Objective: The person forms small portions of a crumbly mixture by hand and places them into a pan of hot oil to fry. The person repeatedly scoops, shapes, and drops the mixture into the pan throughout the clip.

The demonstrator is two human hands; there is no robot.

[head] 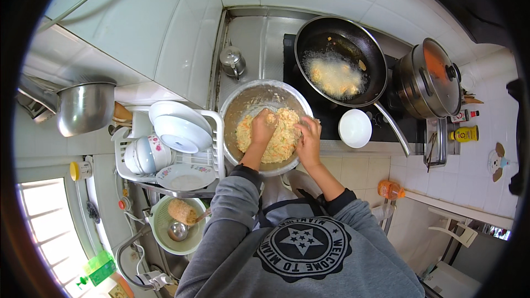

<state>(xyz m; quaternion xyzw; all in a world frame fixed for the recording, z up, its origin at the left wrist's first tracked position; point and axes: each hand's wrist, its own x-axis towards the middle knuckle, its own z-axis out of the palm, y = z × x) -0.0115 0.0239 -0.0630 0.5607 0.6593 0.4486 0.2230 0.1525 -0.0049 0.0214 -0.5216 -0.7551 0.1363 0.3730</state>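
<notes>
A wide stainless steel bowl [229, 142] stands before me, holding a thick, pale shredded mixture [281, 149] with orange and green bits. My left hand [261, 128] is down inside the bowl, its fingers curled around a clump of this mixture. Over the bowl's right rim is my right hand [309, 138], fingers bent and smeared with batter; whether it grips the rim is unclear. Up and to the right, a black wok [348, 45] with a long metal handle sits on the black cooktop [290, 74]. Pale pieces [335, 76] fry in bubbling oil inside it.
A white bowl [355, 128] sits just below the wok. At right stands a lidded steamer pot [420, 82]. Left are a white dish rack [219, 132] and a green colander [159, 236] holding a ladle [178, 231]. A small metal pot [232, 60] stands behind the bowl.
</notes>
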